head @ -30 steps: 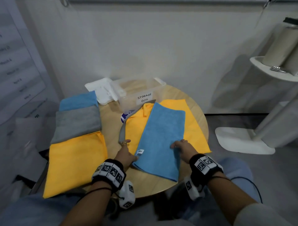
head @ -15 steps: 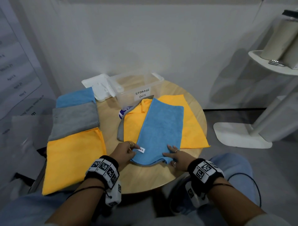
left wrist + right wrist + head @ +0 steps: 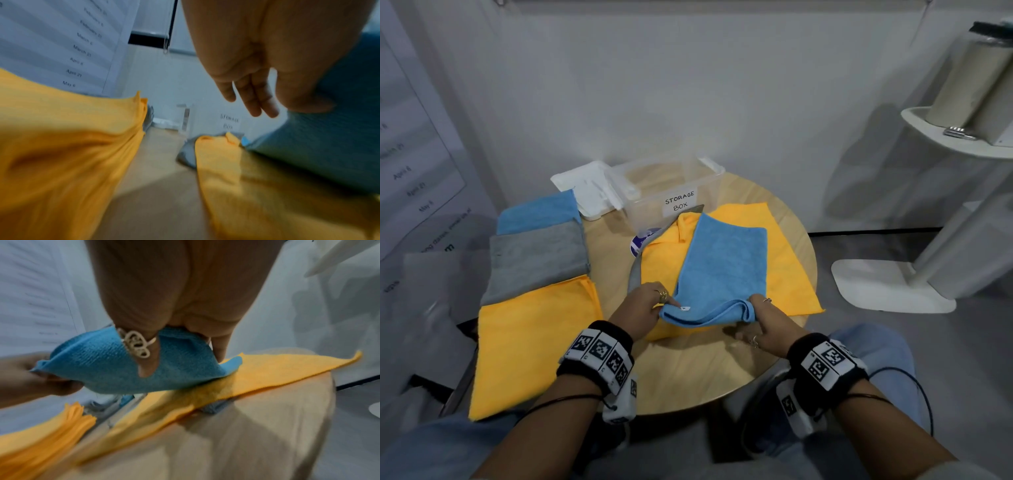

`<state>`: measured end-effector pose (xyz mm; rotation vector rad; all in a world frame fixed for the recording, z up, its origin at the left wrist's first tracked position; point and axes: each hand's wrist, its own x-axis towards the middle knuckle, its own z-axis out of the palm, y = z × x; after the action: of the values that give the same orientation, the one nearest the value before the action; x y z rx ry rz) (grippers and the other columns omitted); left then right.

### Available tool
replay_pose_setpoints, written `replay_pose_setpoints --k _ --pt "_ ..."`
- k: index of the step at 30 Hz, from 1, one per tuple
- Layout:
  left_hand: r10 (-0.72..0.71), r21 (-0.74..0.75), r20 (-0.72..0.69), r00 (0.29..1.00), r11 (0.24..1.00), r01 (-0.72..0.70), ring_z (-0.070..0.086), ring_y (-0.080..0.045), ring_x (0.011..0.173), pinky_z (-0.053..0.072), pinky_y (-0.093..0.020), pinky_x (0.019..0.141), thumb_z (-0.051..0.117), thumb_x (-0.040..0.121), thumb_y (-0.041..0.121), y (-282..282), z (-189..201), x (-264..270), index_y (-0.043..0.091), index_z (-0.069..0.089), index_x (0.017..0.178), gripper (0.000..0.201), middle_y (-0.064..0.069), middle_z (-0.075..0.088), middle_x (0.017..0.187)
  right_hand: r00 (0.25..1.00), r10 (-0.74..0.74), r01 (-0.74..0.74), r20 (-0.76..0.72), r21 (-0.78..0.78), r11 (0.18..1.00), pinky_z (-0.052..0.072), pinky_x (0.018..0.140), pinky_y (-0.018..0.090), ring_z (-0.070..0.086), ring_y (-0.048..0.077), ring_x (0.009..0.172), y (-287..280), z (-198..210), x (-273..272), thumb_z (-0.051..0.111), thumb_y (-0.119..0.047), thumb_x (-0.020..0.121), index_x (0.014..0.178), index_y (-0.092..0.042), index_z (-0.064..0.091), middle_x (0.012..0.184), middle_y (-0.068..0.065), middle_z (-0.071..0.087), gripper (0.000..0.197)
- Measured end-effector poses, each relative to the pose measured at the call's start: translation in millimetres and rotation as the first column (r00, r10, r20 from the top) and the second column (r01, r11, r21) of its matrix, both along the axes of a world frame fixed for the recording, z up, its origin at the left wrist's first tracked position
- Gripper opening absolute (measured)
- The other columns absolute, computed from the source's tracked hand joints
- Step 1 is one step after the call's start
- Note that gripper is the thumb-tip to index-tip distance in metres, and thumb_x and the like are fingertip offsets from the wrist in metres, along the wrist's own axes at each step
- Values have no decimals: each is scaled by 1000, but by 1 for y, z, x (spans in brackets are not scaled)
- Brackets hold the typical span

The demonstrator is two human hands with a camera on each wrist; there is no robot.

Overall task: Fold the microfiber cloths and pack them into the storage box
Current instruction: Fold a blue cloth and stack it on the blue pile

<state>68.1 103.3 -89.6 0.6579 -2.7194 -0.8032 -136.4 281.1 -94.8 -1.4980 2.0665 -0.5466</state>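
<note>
A blue microfiber cloth (image 3: 722, 270), folded lengthwise, lies over a yellow cloth (image 3: 784, 274) on the round wooden table (image 3: 688, 370). My left hand (image 3: 643, 308) pinches its near left corner by the white tag. My right hand (image 3: 767, 325) pinches the near right corner, with the near edge lifted off the table. In the right wrist view the blue cloth (image 3: 107, 368) is gripped between thumb and fingers. The clear storage box (image 3: 664, 192) stands behind the cloths, with nothing visible inside it.
A stack of blue, grey and yellow cloths (image 3: 534, 298) lies left of the table. The white box lid (image 3: 585, 192) leans beside the box. A grey cloth edge (image 3: 635, 277) sticks out under the yellow one. A white stand (image 3: 893, 284) is on the floor at right.
Both hands moved from lying on the blue cloth to pinching its near corners. The near edge has been raised off the table and drawn away from me.
</note>
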Motion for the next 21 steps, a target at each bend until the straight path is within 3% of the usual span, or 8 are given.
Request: replay_pose_setpoints --k 3,5,7,9,13,17,19,21 --pt "-8 12 -21 1000 1000 8 57 -12 103 42 -20 88 61 87 4 0 18 6 8 69 105 20 6 55 120 1000 1 0 26 -53 999 32 70 28 48 21 89 7 13 -4 55 -19 93 101 -13 46 90 -7 51 13" --pt "11 216 -55 998 976 1 59 1 97 44 -14 84 64 87 10 1 32 14 17 64 110 24 20 62 110 990 -23 32 136 -60 998 43 81 29 55 19 98 13 23 -9 53 -19 95 115 -10 54 105 -1 60 23" --pt "46 498 -57 997 867 -11 62 5 92 46 -9 79 59 90 8 1 39 19 19 66 103 18 19 71 95 943 -71 96 325 -60 994 47 83 23 58 14 101 16 30 -12 52 -18 95 119 -14 55 108 -2 62 24" --pt "108 649 -15 994 758 -73 65 -4 94 51 -18 85 53 94 12 -1 32 15 11 67 100 16 8 73 95 844 -123 144 522 1 990 51 77 16 61 12 98 12 32 -14 50 -17 96 116 -17 55 105 -5 63 21" --pt "254 520 41 966 820 -238 59 -33 102 43 -51 96 44 98 32 -7 9 -10 -7 60 103 43 -23 62 107 660 -321 225 680 228 947 58 67 27 65 20 82 -10 23 -23 50 -18 96 105 -13 59 96 5 66 14" --pt "394 468 -94 914 828 -309 57 -24 81 45 -40 78 40 99 34 -12 0 -38 9 56 80 35 -9 61 81 523 -420 407 742 215 887 52 50 27 57 23 67 -33 18 -38 48 -20 97 102 -9 59 84 8 61 17" --pt "427 412 -88 900 839 -357 54 -23 82 41 -34 75 38 100 30 -16 -2 -50 14 52 78 30 -2 57 78 527 -449 463 722 200 864 50 52 29 59 22 72 -43 14 -45 46 -21 98 96 -12 60 85 6 62 17" --pt "431 364 12 902 838 -405 54 -22 88 38 -31 76 39 100 32 -23 -6 -62 9 57 93 30 -2 58 84 529 -480 492 700 208 845 49 60 32 60 24 79 -52 8 -51 43 -18 99 97 -10 60 91 8 63 19"
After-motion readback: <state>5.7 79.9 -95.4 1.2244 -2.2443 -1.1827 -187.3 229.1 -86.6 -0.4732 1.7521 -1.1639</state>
